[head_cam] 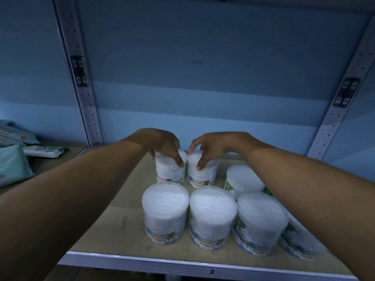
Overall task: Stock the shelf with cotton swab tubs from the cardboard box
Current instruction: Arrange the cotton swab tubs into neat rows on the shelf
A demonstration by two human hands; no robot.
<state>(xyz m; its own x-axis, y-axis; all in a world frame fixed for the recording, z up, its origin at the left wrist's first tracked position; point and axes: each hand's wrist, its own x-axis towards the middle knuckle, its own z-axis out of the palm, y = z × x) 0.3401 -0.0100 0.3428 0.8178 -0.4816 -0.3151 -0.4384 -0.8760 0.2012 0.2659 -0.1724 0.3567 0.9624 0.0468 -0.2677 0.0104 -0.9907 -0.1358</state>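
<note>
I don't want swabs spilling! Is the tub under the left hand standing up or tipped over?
Standing up. The tub sits flat on the shelf, lid upward, left hand gripping its top.

single head-worn wide-angle view, facing forward and down, close over the shelf board (pixel 125 224), back panel (pixel 203 67) behind.

Both bare forearms stretched forward, converging toward middle. Left hand (pixel 162 146) palm down, fingers curled over tub (pixel 170 169), gripping its top. Right hand (pixel 213 148) likewise, fingers and thumb clamping neighbouring tub (pixel 203 171).
</note>
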